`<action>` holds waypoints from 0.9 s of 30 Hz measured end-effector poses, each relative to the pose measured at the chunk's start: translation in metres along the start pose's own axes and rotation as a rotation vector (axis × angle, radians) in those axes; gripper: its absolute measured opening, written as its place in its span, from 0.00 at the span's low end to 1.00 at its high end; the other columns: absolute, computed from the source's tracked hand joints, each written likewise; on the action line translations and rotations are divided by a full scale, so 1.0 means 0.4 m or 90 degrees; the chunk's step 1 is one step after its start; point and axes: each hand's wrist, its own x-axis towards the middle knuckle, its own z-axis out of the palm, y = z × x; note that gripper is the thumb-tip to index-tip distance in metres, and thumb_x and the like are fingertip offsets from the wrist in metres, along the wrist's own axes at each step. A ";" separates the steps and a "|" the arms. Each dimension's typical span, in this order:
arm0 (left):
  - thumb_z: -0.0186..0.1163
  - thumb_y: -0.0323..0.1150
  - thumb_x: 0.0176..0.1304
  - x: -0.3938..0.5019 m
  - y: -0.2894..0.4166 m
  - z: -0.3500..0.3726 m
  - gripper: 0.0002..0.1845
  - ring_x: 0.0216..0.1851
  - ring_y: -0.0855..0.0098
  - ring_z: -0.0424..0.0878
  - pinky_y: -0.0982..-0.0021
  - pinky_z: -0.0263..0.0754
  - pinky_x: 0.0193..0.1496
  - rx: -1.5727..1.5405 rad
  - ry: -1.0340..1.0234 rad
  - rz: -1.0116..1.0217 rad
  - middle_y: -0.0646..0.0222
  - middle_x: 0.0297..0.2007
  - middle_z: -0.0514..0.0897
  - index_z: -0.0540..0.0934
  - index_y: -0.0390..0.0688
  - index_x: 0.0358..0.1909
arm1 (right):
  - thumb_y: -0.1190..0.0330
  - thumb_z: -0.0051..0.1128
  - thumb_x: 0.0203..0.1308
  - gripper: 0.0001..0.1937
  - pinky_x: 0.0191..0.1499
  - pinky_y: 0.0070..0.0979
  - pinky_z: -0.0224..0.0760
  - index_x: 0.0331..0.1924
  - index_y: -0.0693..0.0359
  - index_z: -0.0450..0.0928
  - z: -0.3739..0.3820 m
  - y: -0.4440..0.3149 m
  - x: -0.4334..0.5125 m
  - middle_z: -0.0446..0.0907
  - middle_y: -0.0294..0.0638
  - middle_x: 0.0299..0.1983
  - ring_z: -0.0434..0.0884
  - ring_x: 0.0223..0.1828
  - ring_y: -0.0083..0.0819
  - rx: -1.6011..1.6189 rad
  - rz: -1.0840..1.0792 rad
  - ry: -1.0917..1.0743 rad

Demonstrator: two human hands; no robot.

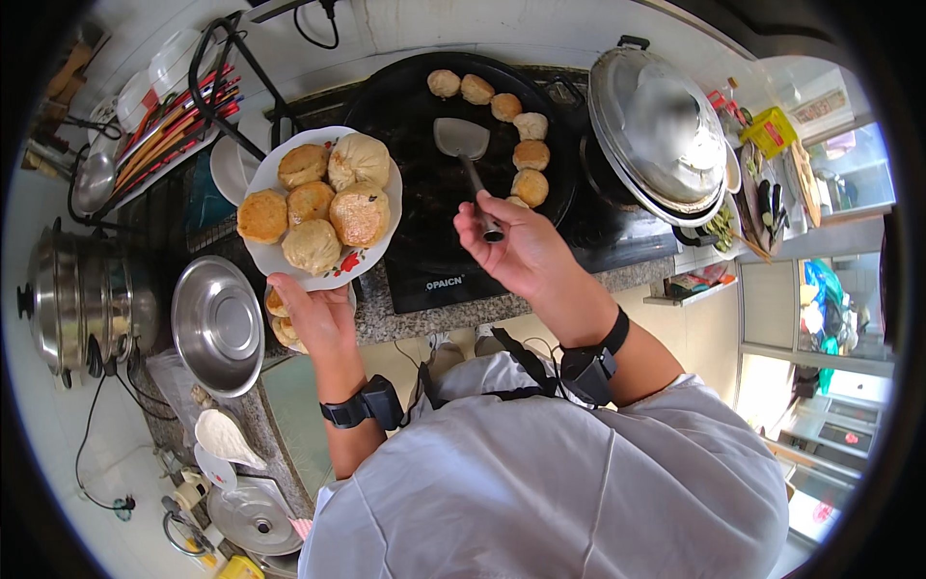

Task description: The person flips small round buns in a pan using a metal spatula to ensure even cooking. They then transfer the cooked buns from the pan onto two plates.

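Observation:
My left hand [316, 307] grips the near rim of a white plate [381, 250] with a red flower pattern. Several browned, filled buns [360, 215] lie on it, some pale and pleated, others flat and golden. In my right hand [517, 242] is the handle of a metal spatula [461, 137], its blade over the middle of a large black pan [405, 94]. Smaller-looking buns [532, 154] form a curved row along the pan's far and right side; my right hand partly covers the nearest. Below the plate, more buns [282, 329] show on another dish, mostly hidden by my left hand.
A lidded wok [651, 130] stands right of the pan. At left are a steel basin [217, 326], a steamer pot [79, 297] and a black rack [239, 137] with chopsticks [170, 137]. The granite counter edge [463, 315] runs before me. Eggplants [768, 203] lie at far right.

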 end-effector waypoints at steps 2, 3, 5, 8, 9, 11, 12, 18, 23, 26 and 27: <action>0.45 0.58 0.70 0.007 0.012 -0.004 0.38 0.67 0.60 0.66 0.54 0.72 0.63 0.013 -0.019 -0.008 0.62 0.69 0.62 0.50 0.45 0.72 | 0.64 0.53 0.67 0.11 0.33 0.22 0.76 0.43 0.66 0.72 0.001 0.025 0.004 0.76 0.36 0.30 0.78 0.30 0.28 0.022 0.046 0.004; 0.45 0.58 0.70 0.012 0.015 -0.005 0.38 0.67 0.60 0.66 0.54 0.72 0.63 0.015 -0.024 -0.007 0.62 0.69 0.62 0.51 0.45 0.72 | 0.63 0.52 0.68 0.11 0.29 0.21 0.73 0.42 0.64 0.71 0.002 0.035 0.009 0.74 0.34 0.28 0.76 0.27 0.27 0.039 0.084 -0.009; 0.45 0.58 0.69 0.018 0.019 -0.006 0.38 0.67 0.60 0.66 0.54 0.72 0.62 0.022 -0.044 0.000 0.62 0.69 0.62 0.51 0.45 0.72 | 0.62 0.48 0.69 0.10 0.25 0.21 0.66 0.40 0.61 0.70 0.009 0.062 0.027 0.71 0.33 0.26 0.72 0.25 0.25 0.128 0.061 -0.046; 0.47 0.58 0.69 0.028 0.029 -0.011 0.37 0.65 0.61 0.69 0.55 0.74 0.61 0.031 -0.025 -0.015 0.62 0.67 0.65 0.55 0.45 0.71 | 0.61 0.45 0.70 0.09 0.24 0.22 0.63 0.37 0.57 0.68 0.035 0.106 0.055 0.71 0.34 0.24 0.71 0.24 0.27 0.204 -0.027 0.000; 0.47 0.58 0.69 0.031 0.031 -0.012 0.37 0.64 0.62 0.70 0.56 0.74 0.61 0.034 -0.019 -0.016 0.63 0.66 0.66 0.56 0.45 0.70 | 0.61 0.45 0.70 0.09 0.25 0.23 0.64 0.35 0.56 0.67 0.045 0.119 0.061 0.72 0.35 0.24 0.71 0.24 0.29 0.229 -0.062 -0.011; 0.48 0.57 0.69 0.033 0.032 -0.013 0.36 0.63 0.63 0.71 0.56 0.75 0.59 0.018 -0.017 -0.023 0.63 0.65 0.68 0.57 0.45 0.70 | 0.61 0.43 0.71 0.09 0.24 0.23 0.66 0.35 0.56 0.66 0.063 0.115 0.079 0.72 0.36 0.24 0.72 0.24 0.30 0.245 -0.087 0.007; 0.48 0.57 0.69 0.035 0.034 -0.014 0.36 0.63 0.63 0.71 0.56 0.75 0.59 0.019 -0.017 -0.026 0.63 0.65 0.68 0.57 0.46 0.70 | 0.61 0.43 0.71 0.09 0.24 0.23 0.66 0.35 0.56 0.66 0.075 0.109 0.091 0.72 0.36 0.24 0.72 0.23 0.30 0.252 -0.100 0.005; 0.47 0.57 0.69 0.034 0.042 -0.013 0.35 0.63 0.63 0.71 0.57 0.75 0.58 0.033 -0.038 -0.029 0.64 0.65 0.68 0.57 0.46 0.70 | 0.66 0.39 0.71 0.09 0.23 0.21 0.63 0.33 0.59 0.65 0.154 0.047 0.203 0.71 0.37 0.24 0.73 0.23 0.29 0.353 -0.206 0.069; 0.47 0.57 0.69 0.031 0.051 -0.009 0.35 0.64 0.63 0.70 0.57 0.75 0.59 0.032 -0.052 -0.021 0.64 0.66 0.67 0.56 0.48 0.70 | 0.64 0.44 0.70 0.08 0.29 0.26 0.66 0.34 0.58 0.65 0.172 0.070 0.267 0.71 0.38 0.26 0.73 0.27 0.31 0.298 -0.198 0.098; 0.48 0.57 0.69 0.034 0.063 -0.018 0.35 0.65 0.62 0.69 0.56 0.75 0.59 0.028 -0.040 -0.015 0.65 0.67 0.65 0.56 0.49 0.71 | 0.63 0.45 0.70 0.08 0.27 0.26 0.64 0.35 0.57 0.65 0.109 0.100 0.241 0.70 0.36 0.25 0.71 0.25 0.31 0.201 -0.166 0.108; 0.48 0.56 0.69 0.036 0.067 -0.024 0.35 0.65 0.63 0.69 0.56 0.75 0.59 0.027 -0.034 -0.010 0.65 0.67 0.65 0.56 0.49 0.71 | 0.64 0.45 0.70 0.08 0.23 0.24 0.62 0.35 0.56 0.65 0.078 0.100 0.227 0.69 0.34 0.23 0.70 0.23 0.29 0.193 -0.169 0.076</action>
